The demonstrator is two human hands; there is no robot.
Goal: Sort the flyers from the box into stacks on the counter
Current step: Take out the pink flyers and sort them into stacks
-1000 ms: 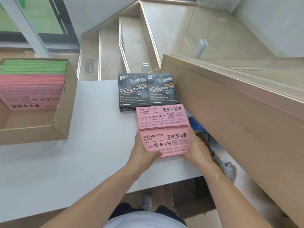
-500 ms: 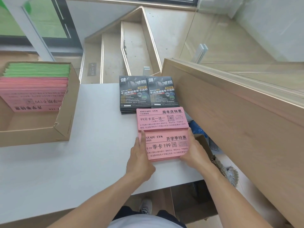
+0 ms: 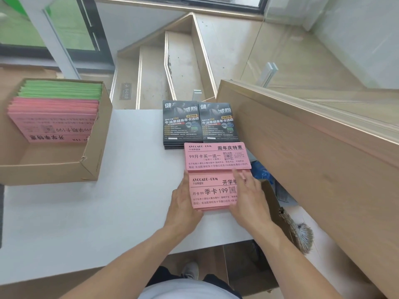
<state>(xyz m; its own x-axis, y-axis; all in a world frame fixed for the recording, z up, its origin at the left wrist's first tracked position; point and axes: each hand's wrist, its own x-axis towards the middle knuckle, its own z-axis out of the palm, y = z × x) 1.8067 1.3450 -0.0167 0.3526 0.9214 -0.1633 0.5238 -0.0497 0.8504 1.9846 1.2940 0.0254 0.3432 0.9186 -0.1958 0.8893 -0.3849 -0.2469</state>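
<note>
The person is squaring up the near pink stack (image 3: 212, 194) on the worktop (image 3: 97, 212), so the step in hand looks like tidying a stack just laid down. The left hand (image 3: 185, 205) is lying along the stack's left edge with fingers straight and together, pressing sideways. The right hand (image 3: 248, 198) is resting flat on the stack's right part, fingers spread a little and covering some of the print; neither hand is pinching anything.

This stack is sitting just in front of a second pink stack (image 3: 217, 156), the two nearly touching. Behind that, two black stacks (image 3: 199, 124) are standing side by side at the worktop's far edge, against the wooden panel (image 3: 302, 152) on the right.

The box (image 3: 92, 156) is sitting well apart at the left, and more flyers are waiting in it: pink flyers (image 3: 54, 119) in front, green flyers (image 3: 62, 89) behind. So the sorting seems partly done. The next move probably calls for letting go of the stack without dragging the top sheets, then reaching left across open worktop to the box for another batch; nothing is blocking that path. A green stack would need its own spot, likely left of the present stacks.

To the right and below, a brush (image 3: 300, 231) and something blue (image 3: 261, 172) are lying off the worktop's edge, so sheets nudged rightward might be slipping down there
</note>
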